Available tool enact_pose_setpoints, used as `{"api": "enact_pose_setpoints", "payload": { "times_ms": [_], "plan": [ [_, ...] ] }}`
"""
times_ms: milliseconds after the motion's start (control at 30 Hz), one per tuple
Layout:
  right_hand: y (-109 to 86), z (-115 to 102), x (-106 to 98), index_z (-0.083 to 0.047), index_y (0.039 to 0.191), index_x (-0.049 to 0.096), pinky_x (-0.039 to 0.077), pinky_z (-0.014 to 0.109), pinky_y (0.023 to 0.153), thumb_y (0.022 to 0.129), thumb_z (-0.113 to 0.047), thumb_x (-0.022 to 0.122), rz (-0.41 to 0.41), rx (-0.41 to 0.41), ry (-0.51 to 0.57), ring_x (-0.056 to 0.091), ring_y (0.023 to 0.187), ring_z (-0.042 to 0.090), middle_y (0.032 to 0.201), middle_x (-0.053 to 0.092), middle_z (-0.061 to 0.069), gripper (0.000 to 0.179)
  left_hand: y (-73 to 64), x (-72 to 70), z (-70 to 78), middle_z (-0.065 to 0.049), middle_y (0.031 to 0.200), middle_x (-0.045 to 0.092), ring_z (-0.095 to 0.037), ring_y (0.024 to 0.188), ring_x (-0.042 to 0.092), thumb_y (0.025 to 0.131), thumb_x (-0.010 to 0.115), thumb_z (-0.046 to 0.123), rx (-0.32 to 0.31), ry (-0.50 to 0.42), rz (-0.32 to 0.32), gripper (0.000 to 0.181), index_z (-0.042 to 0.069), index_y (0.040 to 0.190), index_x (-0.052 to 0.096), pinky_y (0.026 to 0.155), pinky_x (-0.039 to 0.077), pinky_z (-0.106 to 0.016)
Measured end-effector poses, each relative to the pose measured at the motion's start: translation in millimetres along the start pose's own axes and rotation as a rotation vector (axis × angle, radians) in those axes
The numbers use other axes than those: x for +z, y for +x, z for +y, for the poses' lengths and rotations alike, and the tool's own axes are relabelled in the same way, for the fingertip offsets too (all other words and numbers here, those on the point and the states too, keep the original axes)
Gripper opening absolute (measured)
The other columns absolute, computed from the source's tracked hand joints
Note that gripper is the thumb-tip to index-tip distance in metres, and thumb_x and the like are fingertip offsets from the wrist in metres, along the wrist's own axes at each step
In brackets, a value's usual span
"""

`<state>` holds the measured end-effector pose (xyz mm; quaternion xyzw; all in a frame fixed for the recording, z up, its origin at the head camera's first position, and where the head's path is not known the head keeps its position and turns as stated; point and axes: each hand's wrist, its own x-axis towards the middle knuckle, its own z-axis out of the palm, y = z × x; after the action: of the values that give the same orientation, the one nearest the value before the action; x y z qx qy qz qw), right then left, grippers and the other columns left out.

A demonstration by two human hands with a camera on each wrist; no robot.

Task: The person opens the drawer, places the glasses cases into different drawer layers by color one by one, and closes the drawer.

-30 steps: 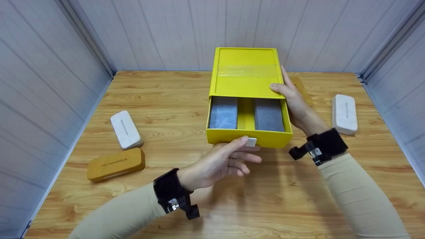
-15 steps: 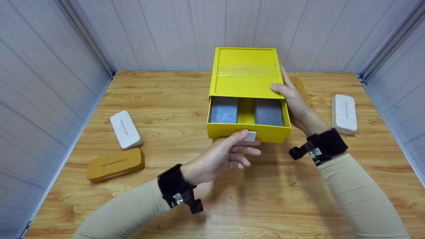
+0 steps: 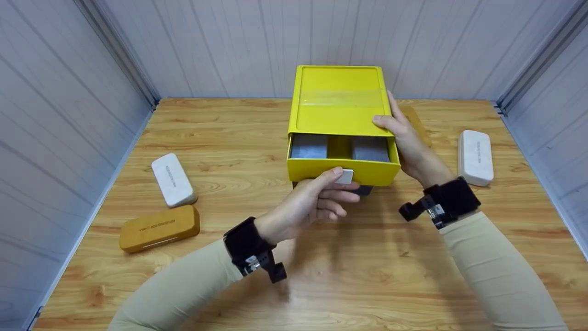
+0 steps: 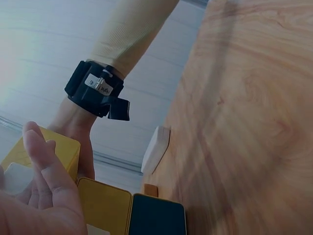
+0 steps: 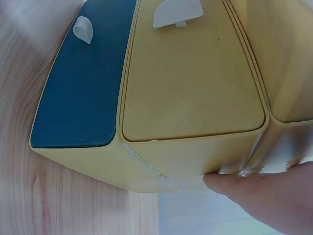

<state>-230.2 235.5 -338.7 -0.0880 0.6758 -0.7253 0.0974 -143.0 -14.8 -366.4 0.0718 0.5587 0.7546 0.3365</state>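
Observation:
A yellow drawer unit (image 3: 342, 99) stands toward the back of the table, its top drawer (image 3: 317, 170) partly pulled out. Two grey box-shaped items (image 3: 308, 146) lie side by side in that drawer. My left hand (image 3: 303, 202) is at the drawer front, thumb against the white knob (image 3: 344, 176) and the other fingers loosely extended beneath it. My right hand (image 3: 409, 142) grips the unit's right side, thumb over the top edge. In the right wrist view, a lower yellow drawer (image 5: 190, 78) and a dark blue drawer (image 5: 85, 93) are closed.
On the left lie a white glasses case (image 3: 173, 180) and a mustard glasses case (image 3: 160, 228). Another white case (image 3: 475, 157) lies at the right. A mustard case (image 3: 415, 124) is partly hidden behind my right hand. Light panels (image 3: 229, 46) wall the table.
The top drawer has slid further into the unit, with my left hand moving forward with it. Less of the grey items shows. My right hand stays in place.

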Motion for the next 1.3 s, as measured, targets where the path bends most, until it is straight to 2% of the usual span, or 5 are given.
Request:
{"api": "enact_pose_setpoints", "payload": {
  "times_ms": [300, 467, 767, 967, 1300],
  "plan": [
    [0.9, 1, 0, -0.044, 0.170, 0.004, 0.030, 0.049, 0.120, 0.105, -0.031, 0.055, 0.004, -0.020, 0.016, 0.033, 0.147, 0.026, 0.174, 0.022, 0.002, 0.084, 11.8, -3.5, 5.8, -0.009, 0.110, 0.080, -0.009, 0.068, 0.068, 0.105, 0.060, 0.053, -0.007, -0.042, 0.017, 0.054, 0.007, 0.127, 0.077, 0.064, 0.056, -0.017],
    [-0.4, -1, -1, -0.044, 0.170, 0.002, 0.025, 0.051, 0.125, 0.105, -0.031, 0.055, -0.001, -0.005, 0.011, 0.032, 0.149, 0.024, 0.177, 0.018, 0.001, 0.084, 19.0, -5.1, 9.2, -0.010, 0.114, 0.080, -0.011, 0.071, 0.070, 0.105, 0.059, 0.056, 0.002, 0.003, 0.036, 0.055, 0.008, 0.125, 0.077, 0.067, 0.057, -0.019],
    [0.7, 1, -2, -0.043, 0.171, 0.001, 0.030, 0.049, 0.120, 0.105, -0.033, 0.057, 0.006, -0.017, 0.000, 0.033, 0.148, 0.027, 0.176, 0.020, 0.002, 0.087, 28.7, -9.6, 13.6, -0.009, 0.111, 0.080, -0.011, 0.072, 0.070, 0.106, 0.057, 0.055, 0.024, 0.029, 0.047, 0.054, 0.008, 0.126, 0.077, 0.068, 0.056, -0.020],
    [0.1, 1, -2, -0.042, 0.170, -0.005, 0.019, 0.056, 0.126, 0.105, -0.034, 0.056, -0.008, 0.003, -0.002, 0.022, 0.157, 0.024, 0.179, 0.004, -0.002, 0.090, 32.8, -13.5, 15.8, -0.009, 0.112, 0.080, -0.011, 0.073, 0.070, 0.106, 0.058, 0.055, 0.034, 0.037, 0.045, 0.054, 0.009, 0.126, 0.077, 0.069, 0.057, -0.020],
    [0.1, -1, 0, -0.039, 0.171, -0.005, 0.016, 0.049, 0.129, 0.105, -0.031, 0.055, -0.012, -0.002, 0.017, 0.022, 0.157, 0.022, 0.180, 0.000, -0.002, 0.090, 40.6, -13.9, 20.5, -0.008, 0.110, 0.080, -0.012, 0.073, 0.069, 0.105, 0.058, 0.056, 0.021, 0.010, 0.064, 0.056, 0.008, 0.125, 0.077, 0.069, 0.055, -0.021]
  ]
}}
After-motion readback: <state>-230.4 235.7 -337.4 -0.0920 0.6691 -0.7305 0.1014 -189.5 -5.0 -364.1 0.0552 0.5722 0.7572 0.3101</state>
